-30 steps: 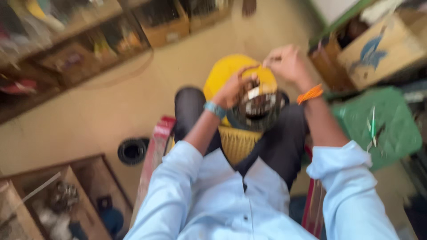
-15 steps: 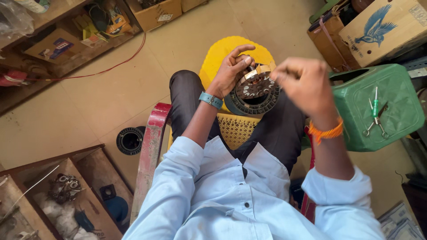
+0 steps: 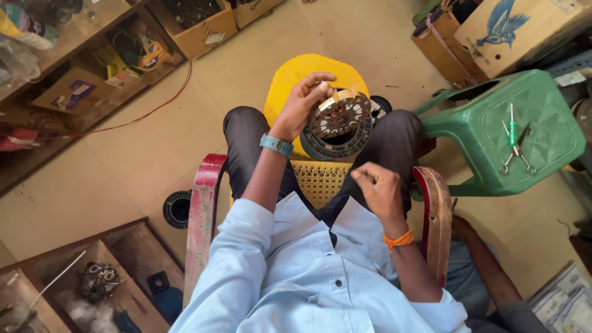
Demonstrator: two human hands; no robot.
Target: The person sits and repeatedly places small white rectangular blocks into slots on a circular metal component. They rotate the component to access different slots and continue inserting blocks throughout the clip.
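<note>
Seated person steadying a round wound motor part over the lap.

The left hand (image 3: 303, 103), arm bent and raised, curls its fingers around the edge of the round metal part (image 3: 339, 117), which sits on a dark ring (image 3: 336, 145) between the knees above a yellow stool (image 3: 290, 77). The right hand (image 3: 377, 188) hovers near the chest, fingers loosely curled, apparently empty. A green stool (image 3: 493, 123) stands to the right.

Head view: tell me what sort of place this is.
Probably a small repair workshop: round metal motor core in the left hand, green screwdriver and pliers on a green plastic stool, parts-filled cardboard boxes.
</note>
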